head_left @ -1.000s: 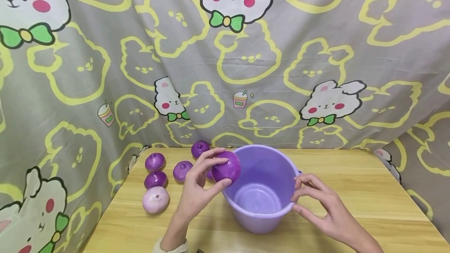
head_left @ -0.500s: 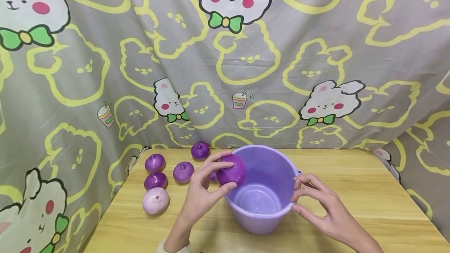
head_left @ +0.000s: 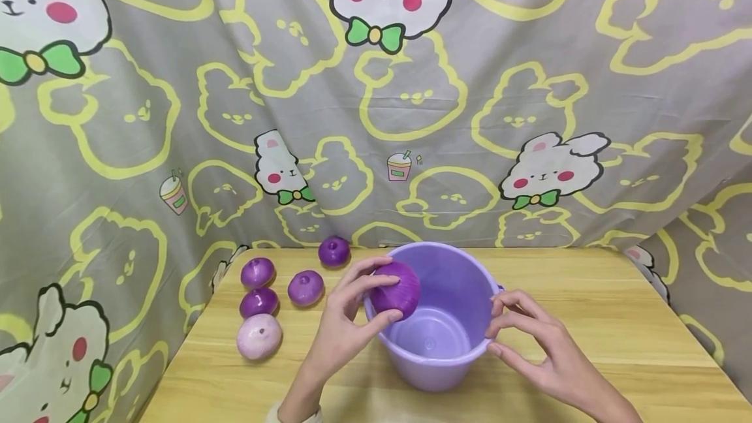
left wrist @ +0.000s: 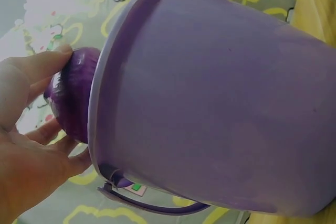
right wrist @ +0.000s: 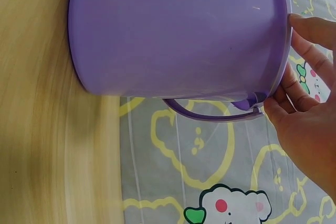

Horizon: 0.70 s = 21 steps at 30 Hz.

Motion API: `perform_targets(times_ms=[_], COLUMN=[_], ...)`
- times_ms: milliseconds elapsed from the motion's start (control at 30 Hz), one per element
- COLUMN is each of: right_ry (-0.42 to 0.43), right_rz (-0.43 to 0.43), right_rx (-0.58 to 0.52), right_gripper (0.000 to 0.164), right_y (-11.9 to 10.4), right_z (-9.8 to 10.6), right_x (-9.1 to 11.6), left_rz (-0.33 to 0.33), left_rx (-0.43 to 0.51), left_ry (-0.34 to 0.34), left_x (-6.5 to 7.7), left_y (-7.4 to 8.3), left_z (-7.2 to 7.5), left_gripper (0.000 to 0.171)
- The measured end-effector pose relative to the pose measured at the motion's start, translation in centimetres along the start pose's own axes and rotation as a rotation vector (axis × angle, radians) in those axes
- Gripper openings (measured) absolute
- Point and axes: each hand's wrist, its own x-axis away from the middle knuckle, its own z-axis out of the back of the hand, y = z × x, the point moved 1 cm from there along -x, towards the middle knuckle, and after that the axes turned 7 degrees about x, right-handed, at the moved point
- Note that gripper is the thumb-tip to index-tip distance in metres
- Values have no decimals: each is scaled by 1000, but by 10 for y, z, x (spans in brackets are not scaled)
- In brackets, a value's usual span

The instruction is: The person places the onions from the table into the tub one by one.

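Note:
My left hand (head_left: 346,324) grips a purple onion (head_left: 398,292) between thumb and fingers. The onion is at the left rim of a light purple bucket (head_left: 431,371), overlapping its mouth in the head view. In the left wrist view, the rim hides part of the onion (left wrist: 76,95). My right hand (head_left: 543,348) holds the bucket's right rim, thumb toward the near side and fingers over the edge. The bucket stands upright on the wooden table, its inside floor (head_left: 429,335) showing bare. A thin purple handle (right wrist: 210,117) hangs down its far side.
Left of the bucket lie several purple onions, among them a far one (head_left: 334,251) and one nearer the bucket (head_left: 306,288). A pale pinkish onion (head_left: 259,337) is nearest to me. A patterned grey curtain (head_left: 376,116) hangs behind the wooden table (head_left: 587,299).
My left hand has carried the onion to the right, from beside the bucket's left rim to over its mouth. The right hand keeps its hold on the rim.

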Motion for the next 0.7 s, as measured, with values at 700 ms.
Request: perform_targets(times_ms=[700], right_ry=[-1], right_rz=[3], right_rx=[-5], right_gripper=[42], right_y=[1], right_z=[0], right_x=[0], left_rz=[60], left_rx=[-101], left_ry=[-35], left_x=[0], left_y=[-6], left_z=[-3], left_gripper=[41])
